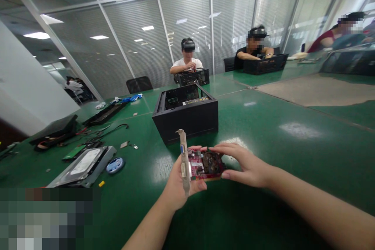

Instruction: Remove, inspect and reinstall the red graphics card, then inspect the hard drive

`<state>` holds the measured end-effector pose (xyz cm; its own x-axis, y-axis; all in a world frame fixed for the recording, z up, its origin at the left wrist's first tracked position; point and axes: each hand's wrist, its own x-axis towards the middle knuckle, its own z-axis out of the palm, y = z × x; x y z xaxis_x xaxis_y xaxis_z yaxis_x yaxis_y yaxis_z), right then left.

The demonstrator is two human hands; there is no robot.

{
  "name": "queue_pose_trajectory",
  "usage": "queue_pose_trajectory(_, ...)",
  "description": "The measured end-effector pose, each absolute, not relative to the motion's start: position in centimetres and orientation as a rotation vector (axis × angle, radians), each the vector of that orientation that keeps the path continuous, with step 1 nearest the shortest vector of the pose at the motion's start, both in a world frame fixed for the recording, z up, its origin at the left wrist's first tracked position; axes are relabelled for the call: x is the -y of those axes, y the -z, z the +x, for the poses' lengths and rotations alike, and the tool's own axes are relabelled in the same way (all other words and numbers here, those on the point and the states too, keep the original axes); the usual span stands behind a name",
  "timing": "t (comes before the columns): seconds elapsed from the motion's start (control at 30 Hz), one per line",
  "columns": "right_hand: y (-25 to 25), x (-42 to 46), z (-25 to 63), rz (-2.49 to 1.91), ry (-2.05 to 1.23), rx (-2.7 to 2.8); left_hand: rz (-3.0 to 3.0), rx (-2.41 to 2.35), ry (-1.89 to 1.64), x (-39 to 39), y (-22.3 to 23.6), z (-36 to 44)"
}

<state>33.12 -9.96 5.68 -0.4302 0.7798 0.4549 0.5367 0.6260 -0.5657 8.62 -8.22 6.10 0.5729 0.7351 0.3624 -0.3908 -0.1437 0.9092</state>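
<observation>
A red graphics card [197,165] with a metal bracket and a dark fan is held up over the green table. My left hand [176,181] grips its bracket end, thumb below and fingers behind the board. At the card's other end, my right hand [246,164] has its thumb and fingers on either side of the edge, closed lightly around it. Ports, one of them blue, show on the bracket, which faces left. Just beyond my hands stands a black computer case [187,119], its upper side uncovered.
To the left lie a hard drive [84,166], a blue round part [115,165], a green circuit board [74,152], cables and a long black panel [104,114]. Across the green table [281,156], several people work at other black cases. A brown sheet [319,88] covers the far right.
</observation>
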Motion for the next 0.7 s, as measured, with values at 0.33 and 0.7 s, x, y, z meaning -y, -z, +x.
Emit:
queue_pose_trajectory(0.33, -7.5, 12.4, 30.8, -1.052, -0.299, 1.876, 1.357, -0.394, -0.911, 9.9, -5.7, 9.8)
queue_pose_trajectory(0.7, -8.0, 13.3, 29.6, -1.109, -0.271, 1.874, 1.308, -0.500, -0.890, 10.8, -5.0, 10.9)
